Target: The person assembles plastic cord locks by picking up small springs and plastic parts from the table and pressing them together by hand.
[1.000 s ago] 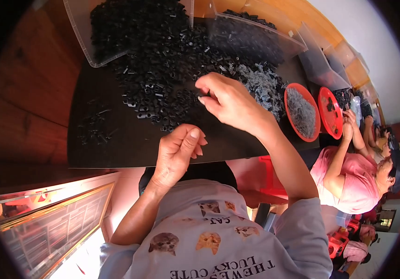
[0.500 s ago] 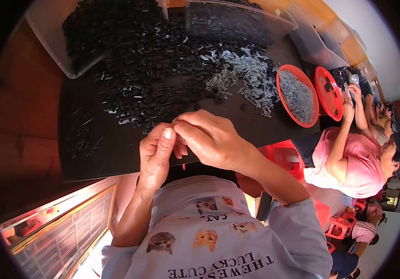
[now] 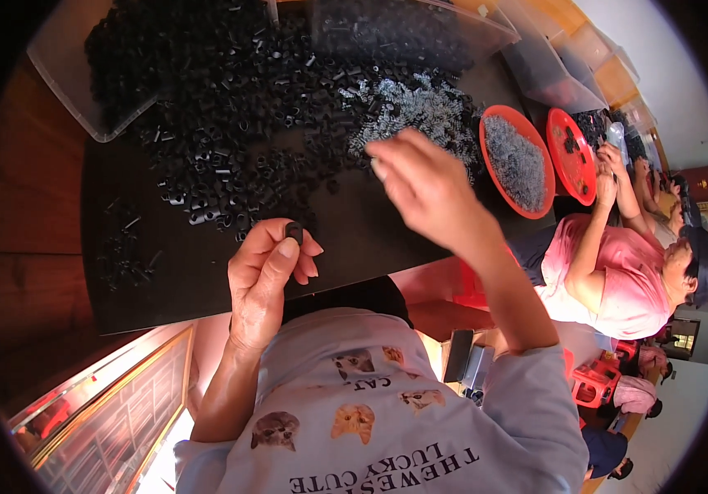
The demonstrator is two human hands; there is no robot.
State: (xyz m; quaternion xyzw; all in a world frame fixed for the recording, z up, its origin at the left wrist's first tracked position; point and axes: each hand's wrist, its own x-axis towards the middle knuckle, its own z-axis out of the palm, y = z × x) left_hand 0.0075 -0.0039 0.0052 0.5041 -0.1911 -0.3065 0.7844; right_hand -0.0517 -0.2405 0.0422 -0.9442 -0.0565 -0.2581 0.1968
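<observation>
Between its thumb and fingers, my left hand (image 3: 265, 276) pinches a small black plastic piece (image 3: 294, 232) with a rounded top, over the table's near edge. My right hand (image 3: 426, 188) is apart from it, at the near side of a pile of small silvery coil springs (image 3: 420, 103). Its thumb and forefinger are close together; whether anything is between them is too small to tell. Beyond my left hand spreads a large heap of small black plastic pieces (image 3: 230, 123), running up to the springs.
A red bowl (image 3: 553, 185) of springs stands right of the pile, beside a red tray (image 3: 588, 191) with a few black pieces. Clear plastic bins (image 3: 107, 136) line the far side. Thin black parts (image 3: 127, 251) lie at left. A person in pink (image 3: 617, 276) works at right.
My hands were together; now they are apart. The right hand has moved away and to the right, up to the springs. The black piece in my left hand now shows.
</observation>
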